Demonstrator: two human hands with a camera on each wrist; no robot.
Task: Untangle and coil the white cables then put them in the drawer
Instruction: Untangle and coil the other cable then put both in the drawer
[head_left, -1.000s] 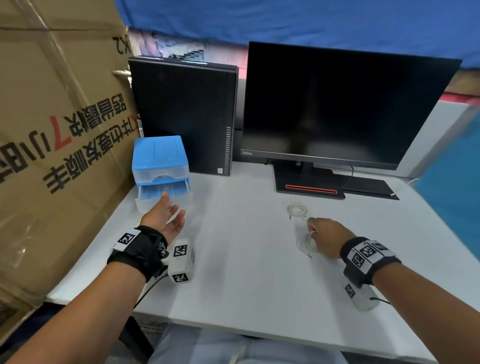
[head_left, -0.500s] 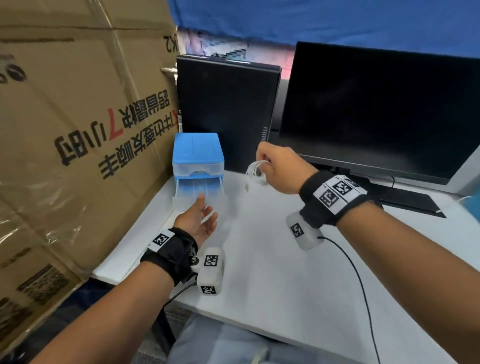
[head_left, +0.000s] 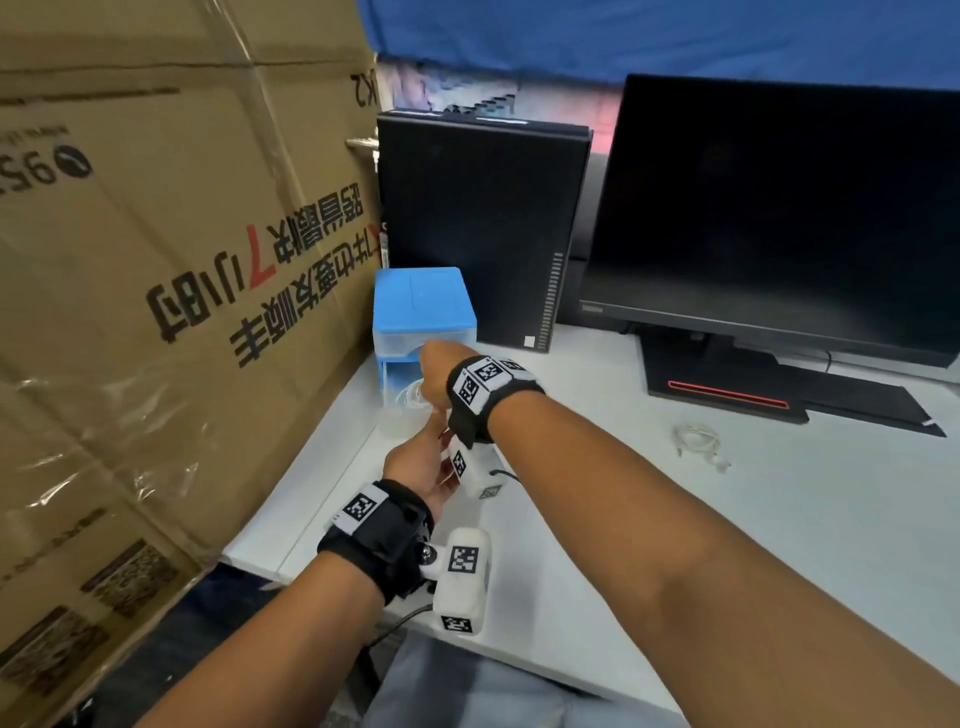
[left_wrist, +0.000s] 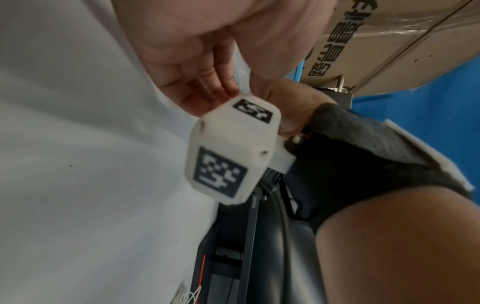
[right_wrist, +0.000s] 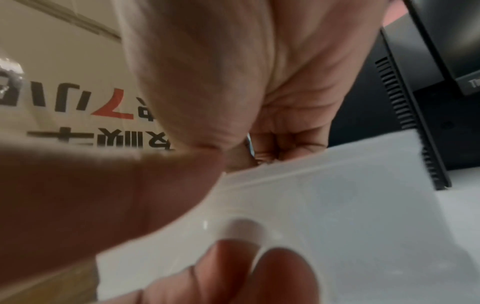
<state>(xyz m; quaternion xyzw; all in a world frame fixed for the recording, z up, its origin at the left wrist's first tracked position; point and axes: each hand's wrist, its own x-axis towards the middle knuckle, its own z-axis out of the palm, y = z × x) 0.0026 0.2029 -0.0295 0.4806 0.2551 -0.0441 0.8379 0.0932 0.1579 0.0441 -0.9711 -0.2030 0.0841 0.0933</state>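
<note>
A small blue drawer unit (head_left: 423, 306) stands at the table's back left, its clear drawer (head_left: 390, 423) pulled out. My right hand (head_left: 431, 371) hovers over the drawer and pinches a coiled white cable (head_left: 410, 396) that hangs down into it. In the right wrist view its fingers (right_wrist: 262, 144) are curled just above the drawer's rim (right_wrist: 324, 166). My left hand (head_left: 431, 452) holds the drawer's front edge between thumb and fingers (left_wrist: 205, 82). A second white cable (head_left: 696, 439) lies loosely coiled on the table to the right.
A large cardboard box (head_left: 156, 286) walls off the left side. Behind the drawer unit stands a black computer case (head_left: 478, 223), with a monitor (head_left: 779, 208) and its base (head_left: 727, 395) to the right. The white table (head_left: 779, 545) stretches out at the front right.
My right hand picked up a coiled cable from the table's right side and carried it left, to above the open drawer. My left hand moved from beside the drawer to its front edge.
</note>
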